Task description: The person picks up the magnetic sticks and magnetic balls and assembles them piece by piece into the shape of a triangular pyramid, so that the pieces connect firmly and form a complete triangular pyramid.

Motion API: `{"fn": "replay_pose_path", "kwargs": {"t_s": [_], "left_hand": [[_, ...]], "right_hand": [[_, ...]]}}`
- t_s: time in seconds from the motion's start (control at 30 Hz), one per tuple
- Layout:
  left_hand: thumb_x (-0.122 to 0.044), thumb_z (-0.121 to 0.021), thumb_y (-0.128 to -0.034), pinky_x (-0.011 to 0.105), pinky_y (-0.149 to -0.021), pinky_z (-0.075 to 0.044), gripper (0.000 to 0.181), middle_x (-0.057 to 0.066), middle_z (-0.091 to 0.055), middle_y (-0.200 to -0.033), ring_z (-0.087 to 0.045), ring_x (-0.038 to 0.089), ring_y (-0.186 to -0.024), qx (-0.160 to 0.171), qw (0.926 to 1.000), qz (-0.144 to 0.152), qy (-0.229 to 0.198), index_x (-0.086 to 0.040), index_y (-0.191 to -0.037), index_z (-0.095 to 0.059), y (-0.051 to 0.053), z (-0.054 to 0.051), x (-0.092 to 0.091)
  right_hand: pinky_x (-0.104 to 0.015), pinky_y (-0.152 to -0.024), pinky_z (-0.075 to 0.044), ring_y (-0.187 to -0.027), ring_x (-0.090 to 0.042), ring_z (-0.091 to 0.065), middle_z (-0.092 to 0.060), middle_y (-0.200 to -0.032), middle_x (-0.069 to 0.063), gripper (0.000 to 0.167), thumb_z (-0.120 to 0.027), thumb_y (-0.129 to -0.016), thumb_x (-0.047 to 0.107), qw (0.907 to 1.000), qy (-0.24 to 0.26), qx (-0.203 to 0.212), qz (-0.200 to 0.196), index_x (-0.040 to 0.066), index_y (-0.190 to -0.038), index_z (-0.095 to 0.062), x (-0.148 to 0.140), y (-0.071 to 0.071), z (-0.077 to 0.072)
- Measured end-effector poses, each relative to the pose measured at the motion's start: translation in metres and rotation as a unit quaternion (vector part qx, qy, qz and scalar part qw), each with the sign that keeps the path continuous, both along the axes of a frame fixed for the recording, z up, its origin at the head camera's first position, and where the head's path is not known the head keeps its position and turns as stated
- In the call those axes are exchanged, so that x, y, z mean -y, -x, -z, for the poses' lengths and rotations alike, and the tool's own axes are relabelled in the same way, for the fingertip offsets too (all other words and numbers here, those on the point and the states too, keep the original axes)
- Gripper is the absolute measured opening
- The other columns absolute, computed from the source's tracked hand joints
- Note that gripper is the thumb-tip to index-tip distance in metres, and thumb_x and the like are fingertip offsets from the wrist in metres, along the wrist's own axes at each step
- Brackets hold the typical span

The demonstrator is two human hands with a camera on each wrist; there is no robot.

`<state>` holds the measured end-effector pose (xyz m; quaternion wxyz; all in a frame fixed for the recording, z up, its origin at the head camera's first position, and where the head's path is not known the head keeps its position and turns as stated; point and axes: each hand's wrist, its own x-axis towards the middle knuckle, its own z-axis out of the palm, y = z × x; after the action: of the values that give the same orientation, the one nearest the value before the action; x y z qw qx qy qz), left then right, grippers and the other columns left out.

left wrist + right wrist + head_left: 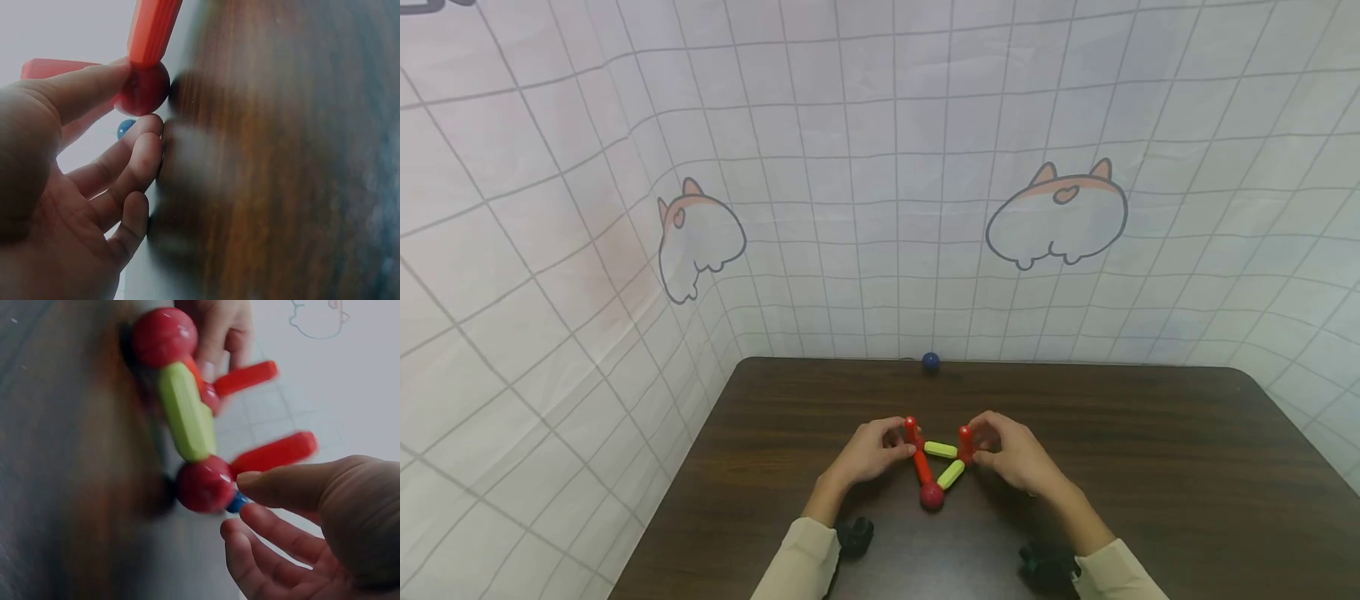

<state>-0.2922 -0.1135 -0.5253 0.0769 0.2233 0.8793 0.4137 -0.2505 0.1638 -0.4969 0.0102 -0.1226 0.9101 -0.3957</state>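
Triangle closed, two posts standing, front ball bare

A white gridded covering (880, 125) fills the upper head view, rippling at left, with one cartoon animal (702, 242) at left and another (1057, 215) right of centre. Below it spreads a dark wood-grain table (1165, 450).

Both hands are at lower centre, well apart — one on each side of a rod-and-ball frame (951, 474). The left hand (871, 450) pinches the frame's far-left corner, thumb on the ball (150, 94); the right hand (1017, 454) pinches the far-right corner, thumb where ball (205, 484) meets post. How the index fingers press is partly hidden.

The frame looks about two-thirds built, as I judge it: its base is joined all round by a red rod (922, 469) at left and yellow-green rods behind and at right. A left red post (911, 424) and a right red post (965, 434) stand on the far corners. The near red ball (932, 497) carries none — the visible gap.

Smallest, a blue ball (931, 362) sits by the table's far edge, apart from the frame.
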Motion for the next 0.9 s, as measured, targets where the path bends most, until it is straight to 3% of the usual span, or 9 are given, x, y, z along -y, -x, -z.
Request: {"fn": "replay_pose_path", "kwargs": {"t_s": [0.33,0.63,0.9], "left_hand": [[-0.026,-0.073,-0.0955,0.026,-0.06,-0.043,0.025,0.001,-0.065,-0.086,-0.054,0.013,-0.069,-0.002,0.9997,-0.023,-0.007,-0.017,-0.118,-0.069,0.0,-0.001,-0.001],[-0.028,-0.073,-0.0956,0.026,-0.058,-0.043,0.027,-0.001,-0.064,-0.082,-0.053,0.011,-0.065,-0.008,0.9988,-0.048,-0.002,-0.015,-0.119,-0.067,-0.001,-0.001,-0.002],[-0.027,-0.076,-0.0936,0.026,-0.06,-0.043,0.03,0.0,-0.064,-0.083,-0.053,0.011,-0.066,-0.013,0.9978,-0.064,-0.002,-0.012,-0.117,-0.065,-0.002,-0.002,-0.004]], "right_hand": [[-0.034,-0.077,-0.052,-0.1,-0.023,-0.065,-0.068,-0.117,-0.015,0.035,-0.074,-0.093,0.013,0.9997,0.018,-0.013,0.007,0.006,-0.125,-0.062,-0.044,-0.002,-0.018],[-0.034,-0.075,-0.052,-0.098,-0.022,-0.065,-0.068,-0.113,-0.013,0.039,-0.076,-0.092,0.018,0.9998,-0.018,-0.004,-0.007,0.006,-0.126,-0.063,-0.074,-0.015,-0.008],[-0.025,-0.065,-0.046,-0.081,-0.012,-0.057,-0.063,-0.101,-0.006,0.042,-0.076,-0.093,0.024,0.9986,-0.021,0.02,-0.043,0.005,-0.127,-0.062,-0.079,-0.02,-0.001]]}}
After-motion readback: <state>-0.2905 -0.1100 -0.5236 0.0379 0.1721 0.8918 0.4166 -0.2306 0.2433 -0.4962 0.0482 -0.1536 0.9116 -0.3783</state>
